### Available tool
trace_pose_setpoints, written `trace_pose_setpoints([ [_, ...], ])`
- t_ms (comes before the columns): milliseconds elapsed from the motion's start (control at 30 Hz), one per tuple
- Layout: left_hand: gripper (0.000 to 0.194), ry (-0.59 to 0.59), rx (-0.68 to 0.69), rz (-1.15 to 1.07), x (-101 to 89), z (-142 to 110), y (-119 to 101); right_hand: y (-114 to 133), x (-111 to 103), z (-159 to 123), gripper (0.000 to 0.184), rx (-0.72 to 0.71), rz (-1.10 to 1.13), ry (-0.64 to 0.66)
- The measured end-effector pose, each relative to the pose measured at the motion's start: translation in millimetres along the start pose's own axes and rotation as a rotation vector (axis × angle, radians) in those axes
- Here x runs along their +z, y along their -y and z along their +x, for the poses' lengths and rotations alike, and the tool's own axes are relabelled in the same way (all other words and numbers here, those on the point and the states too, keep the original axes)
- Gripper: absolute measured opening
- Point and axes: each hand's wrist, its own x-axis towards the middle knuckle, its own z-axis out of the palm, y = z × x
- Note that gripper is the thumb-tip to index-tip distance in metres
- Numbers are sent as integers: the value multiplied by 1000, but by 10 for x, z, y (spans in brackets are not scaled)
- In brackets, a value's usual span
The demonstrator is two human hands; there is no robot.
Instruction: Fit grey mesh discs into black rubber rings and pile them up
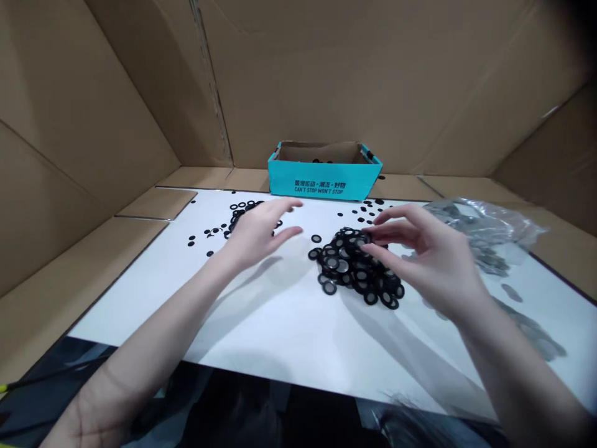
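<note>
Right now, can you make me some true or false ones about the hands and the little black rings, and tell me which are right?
1. The right hand is over the pile of black rings. True.
2. The teal cardboard box has words printed on its front. True.
3. The left hand is holding the teal cardboard box. False: it is open above the white sheet, apart from the box.
4. The clear plastic bag lies to the left of the pile of black rings. False: it lies to the right of the pile, beyond the right hand.
</note>
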Motion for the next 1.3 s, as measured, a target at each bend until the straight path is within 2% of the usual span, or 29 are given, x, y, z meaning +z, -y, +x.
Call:
trace_pose_setpoints([
  [67, 37, 156, -270, 241, -70, 34, 168, -84, -112, 50, 24, -21, -170, 4],
  [100, 36, 177, -341, 287, -90, 43, 251, -131, -140, 72, 21, -25, -232, 28],
  [200, 38, 204, -479, 378, -97, 36, 472, -249, -137, 126, 14, -39, -357, 115],
  [333, 35, 237, -592, 446, -53, -2, 653, -267, -128, 125, 17, -55, -418, 159],
  [500, 35, 200, -610, 460, -41, -6, 710, -250, -373, -6, 21, 77, -459, -50],
  [633, 26, 151, -611, 446, -65, 18, 701, -398, -637, -101, 24, 209, -585, -186],
  [800, 12, 72, -605, 415, -84, 25, 700, -613, -813, -130, 36, 331, -775, -60],
  [1033, 14, -11, -595, 367, -104, 12, 714, -928, -792, -169, 24, 357, -806, -14],
  [1167, 12, -34, -579, 324, -94, 14, 726, -972, -779, -200, 20, 363, -798, -35],
  [1300, 11, -71, -559, 255, -87, 18, 714, -911, -783, -188, 21, 357, -776, -54],
])
